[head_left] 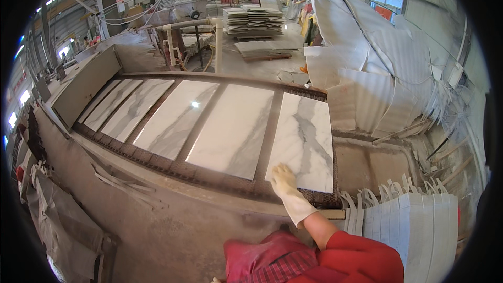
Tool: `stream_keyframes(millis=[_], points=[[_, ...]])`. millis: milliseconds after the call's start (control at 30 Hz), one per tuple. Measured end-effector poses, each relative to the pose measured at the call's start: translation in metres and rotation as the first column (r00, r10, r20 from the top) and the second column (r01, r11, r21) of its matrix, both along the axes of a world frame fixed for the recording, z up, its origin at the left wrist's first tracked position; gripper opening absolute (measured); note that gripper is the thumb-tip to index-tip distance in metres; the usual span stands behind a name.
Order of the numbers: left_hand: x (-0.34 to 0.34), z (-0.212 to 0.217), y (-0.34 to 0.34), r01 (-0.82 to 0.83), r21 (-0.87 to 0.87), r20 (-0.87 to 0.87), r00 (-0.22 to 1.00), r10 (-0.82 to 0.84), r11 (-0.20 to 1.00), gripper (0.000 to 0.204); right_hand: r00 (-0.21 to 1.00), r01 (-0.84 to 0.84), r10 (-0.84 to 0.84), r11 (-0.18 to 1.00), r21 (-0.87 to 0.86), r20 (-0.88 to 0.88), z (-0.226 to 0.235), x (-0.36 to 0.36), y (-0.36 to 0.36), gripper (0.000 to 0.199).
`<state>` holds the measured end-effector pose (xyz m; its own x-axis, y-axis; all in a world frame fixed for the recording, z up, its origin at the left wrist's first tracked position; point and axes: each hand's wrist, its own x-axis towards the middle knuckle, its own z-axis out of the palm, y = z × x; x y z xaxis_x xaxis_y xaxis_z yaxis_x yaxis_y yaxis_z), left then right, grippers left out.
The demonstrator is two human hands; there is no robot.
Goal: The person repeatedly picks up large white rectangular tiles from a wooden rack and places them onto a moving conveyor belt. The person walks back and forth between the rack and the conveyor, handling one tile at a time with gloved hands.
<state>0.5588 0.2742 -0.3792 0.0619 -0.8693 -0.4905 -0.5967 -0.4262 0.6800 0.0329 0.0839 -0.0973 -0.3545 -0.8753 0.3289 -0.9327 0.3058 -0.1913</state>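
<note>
Where the right hand [284, 182] is: at the near left corner of the rightmost marble-look slab [306, 139], touching it, wrist hanging past the near edge.
Right hand state: pale glove on, fingers extended and laid on the slab's top face, not curled into a fist; can't tell if the thumb hooks under.
Slab vs hand: most of it stretches away from the fingers and to the right; lies flat, white with grey veins.
Slab support: brown mesh bed [322, 199], visible under the near edge.
Left hand: pale sliver at bottom edge beside the red apron [267, 257], seems to be it; state can't be told.
Right arm: red sleeve [361, 257], bare forearm between sleeve and glove.
Next slab [230, 131]: just left of the touched one, narrow gap between, clear of the hand.
Rest of row: more veined slabs [175, 118] further left, up to a grey housing [89, 89].
Right side: white strapped bag [414, 225], near the bed's right end.
Behind: white sheeting [377, 57] at right, stacked panels [254, 23] further back, well apart from the hand.
</note>
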Motion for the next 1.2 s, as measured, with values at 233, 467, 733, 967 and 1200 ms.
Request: stream_keyframes(millis=[233,467,733,967,1200], points=[[-0.009,0.025,-0.013,-0.001,0.204,0.055,0.998,-0.011,0.979,0.059,1.0,-0.014,0.012,0.998,-0.058,-0.029,-0.009,0.001,-0.002,0.036],[-0.028,0.08,-0.016,-0.234,0.211,0.162,0.966,0.202,0.949,0.06,1.0,0.0,0.0,1.0,0.02,-0.019,-0.005,0.003,-0.002,0.039],[-0.042,0.082,-0.034,-0.176,0.19,0.156,0.977,0.147,0.966,0.048,0.995,0.042,-0.026,0.982,0.182,-0.094,-0.003,0.008,-0.01,0.046],[-0.074,0.091,-0.036,-0.176,0.128,0.177,0.972,0.152,0.976,0.048,0.996,-0.089,0.09,0.995,0.049,-0.027,0.001,-0.004,-0.006,0.035],[-0.087,0.101,-0.004,-0.237,0.156,0.191,0.96,0.207,0.959,0.049,0.988,-0.147,0.142,0.985,0.095,0.065,0.005,-0.014,-0.015,0.021]])
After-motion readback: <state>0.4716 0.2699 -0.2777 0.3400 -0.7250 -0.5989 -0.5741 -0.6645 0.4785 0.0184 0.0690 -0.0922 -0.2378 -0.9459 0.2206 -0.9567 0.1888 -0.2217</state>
